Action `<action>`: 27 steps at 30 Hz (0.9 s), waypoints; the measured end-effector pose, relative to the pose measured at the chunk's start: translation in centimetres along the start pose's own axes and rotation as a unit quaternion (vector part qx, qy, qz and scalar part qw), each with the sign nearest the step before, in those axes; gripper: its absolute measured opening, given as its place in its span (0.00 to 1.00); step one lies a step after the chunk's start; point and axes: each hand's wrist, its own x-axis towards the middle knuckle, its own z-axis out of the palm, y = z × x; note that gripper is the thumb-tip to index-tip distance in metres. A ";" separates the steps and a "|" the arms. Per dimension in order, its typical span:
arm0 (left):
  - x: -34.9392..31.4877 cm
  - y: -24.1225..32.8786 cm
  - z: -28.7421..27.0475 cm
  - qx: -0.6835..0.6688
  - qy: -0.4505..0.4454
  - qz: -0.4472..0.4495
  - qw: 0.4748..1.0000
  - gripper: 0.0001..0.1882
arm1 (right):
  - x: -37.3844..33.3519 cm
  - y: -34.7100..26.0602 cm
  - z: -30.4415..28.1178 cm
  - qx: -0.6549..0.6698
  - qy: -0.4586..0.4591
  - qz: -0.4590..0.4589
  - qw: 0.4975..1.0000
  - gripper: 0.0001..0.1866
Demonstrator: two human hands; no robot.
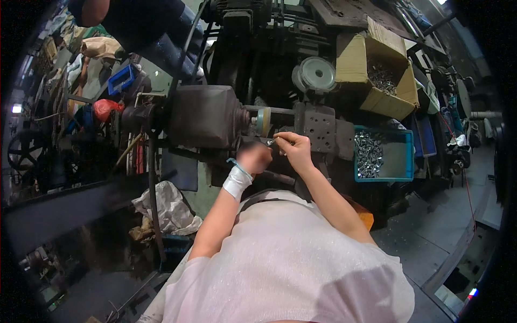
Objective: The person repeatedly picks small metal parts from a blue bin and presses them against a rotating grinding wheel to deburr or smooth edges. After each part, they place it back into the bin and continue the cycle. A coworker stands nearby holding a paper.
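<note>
My right hand (pixel 296 150) is closed, its thumb and fingers pinching a small shiny metal part (pixel 271 142). Beside it, close to that same part, is my left hand (pixel 254 158); it is blurred, so its fingers do not show. A white band wraps the left wrist. Just beyond both hands, a wheel with a pale green and yellowish rim (pixel 263 121) sits on the shaft of a dark machine housing (pixel 202 117). Right of the wheel stands a dark metal block with holes (pixel 319 128).
A blue tray (pixel 411 161) of small shiny metal parts lies to the right. Behind it stands an open cardboard box (pixel 350 58) with more metal pieces. A round metal disc (pixel 318 74) is left of the box. A white sack (pixel 168 207) lies lower left; another person's legs (pixel 161 40) show far left.
</note>
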 end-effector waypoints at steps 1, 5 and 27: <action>-0.2 0.3 0.0 -0.065 -0.031 -0.043 0.996 0.14 | -0.1 0.1 0.0 -0.003 -0.007 -0.025 1.000 0.06; 1.1 -0.5 -0.5 -0.090 -0.103 -0.008 0.991 0.11 | -0.4 -0.3 0.2 -0.015 -0.012 -0.043 0.999 0.07; 4.5 -2.4 0.5 0.078 0.150 0.107 0.980 0.05 | 2.6 2.4 1.5 -0.115 0.097 0.005 0.989 0.09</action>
